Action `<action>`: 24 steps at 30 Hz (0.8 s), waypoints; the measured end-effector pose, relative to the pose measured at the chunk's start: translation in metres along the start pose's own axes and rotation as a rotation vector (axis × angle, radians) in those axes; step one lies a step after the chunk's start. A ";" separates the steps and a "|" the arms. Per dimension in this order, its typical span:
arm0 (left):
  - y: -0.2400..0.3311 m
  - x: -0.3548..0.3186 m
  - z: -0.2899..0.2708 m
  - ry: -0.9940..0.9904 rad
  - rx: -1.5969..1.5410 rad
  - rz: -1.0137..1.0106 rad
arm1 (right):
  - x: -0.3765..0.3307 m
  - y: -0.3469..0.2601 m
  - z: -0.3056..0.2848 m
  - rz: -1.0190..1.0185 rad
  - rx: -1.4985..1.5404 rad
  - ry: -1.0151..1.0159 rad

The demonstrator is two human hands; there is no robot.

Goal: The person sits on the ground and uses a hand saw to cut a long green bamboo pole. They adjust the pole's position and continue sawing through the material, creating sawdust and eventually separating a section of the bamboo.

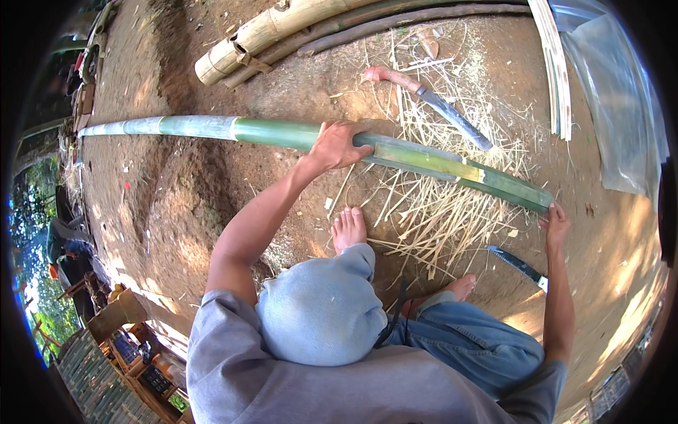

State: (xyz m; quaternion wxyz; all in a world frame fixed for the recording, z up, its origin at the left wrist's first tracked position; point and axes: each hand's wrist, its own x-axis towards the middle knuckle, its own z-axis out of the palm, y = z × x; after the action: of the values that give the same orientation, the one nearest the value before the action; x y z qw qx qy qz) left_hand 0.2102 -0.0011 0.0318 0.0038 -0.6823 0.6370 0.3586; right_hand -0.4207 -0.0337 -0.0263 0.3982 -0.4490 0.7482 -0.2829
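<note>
A long green bamboo pole (275,133) runs across the view from the far left to my right side. Its right part has a long pale patch where the outer skin is cut away. My left hand (335,146) is closed round the pole near the middle, thumb beside the cut patch. At the pole's right end, my right hand (556,222) grips the tip. Beyond the pole, a long knife (452,116) with a wooden handle lies on thin shavings. A hand saw (518,267) with a dark curved blade is on the ground beside my right forearm.
Pale bamboo shavings (445,219) spread under and around the pole. Thick dry bamboo poles (282,32) lie at the far side. Split slats (556,78) and a clear plastic sheet (614,92) are at the far right. My bare foot (349,230) stands on the dirt ground.
</note>
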 end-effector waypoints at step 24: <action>0.006 0.002 -0.008 -0.116 0.025 -0.090 | -0.010 -0.016 0.002 0.036 -0.002 0.031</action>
State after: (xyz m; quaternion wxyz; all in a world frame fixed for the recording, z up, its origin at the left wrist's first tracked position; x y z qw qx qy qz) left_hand 0.2088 -0.0074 0.0395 0.0653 -0.6881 0.6090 0.3891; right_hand -0.4092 -0.0319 -0.0118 0.3912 -0.4314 0.7626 -0.2816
